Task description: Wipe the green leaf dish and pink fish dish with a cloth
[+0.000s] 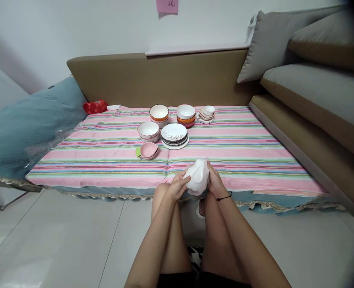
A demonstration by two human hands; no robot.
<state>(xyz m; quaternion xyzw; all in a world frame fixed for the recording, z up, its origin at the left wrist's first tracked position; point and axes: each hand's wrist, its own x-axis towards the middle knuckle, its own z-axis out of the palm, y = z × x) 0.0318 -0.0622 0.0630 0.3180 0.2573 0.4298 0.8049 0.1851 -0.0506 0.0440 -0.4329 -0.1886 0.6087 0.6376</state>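
Observation:
Above my knees, both hands hold a glossy white dish [197, 176] with thin white material, cloth or wrap, around its edge; its exact shape is hard to make out. My left hand [179, 185] grips the left side with the thumb on top. My right hand [214, 180] is closed on the right side. Beyond them stand a stack of patterned plates [174, 133] and two pink bowls [148, 150] with a green handle, one inside the other.
On the striped cloth [239, 148] are stacked white bowls [148, 130], orange-rimmed bowls [159, 112], an orange-and-white stack [185, 113], and small dishes [207, 114]. A red bundle [95, 107] lies back left. Large cushions [315, 92] rise on the right.

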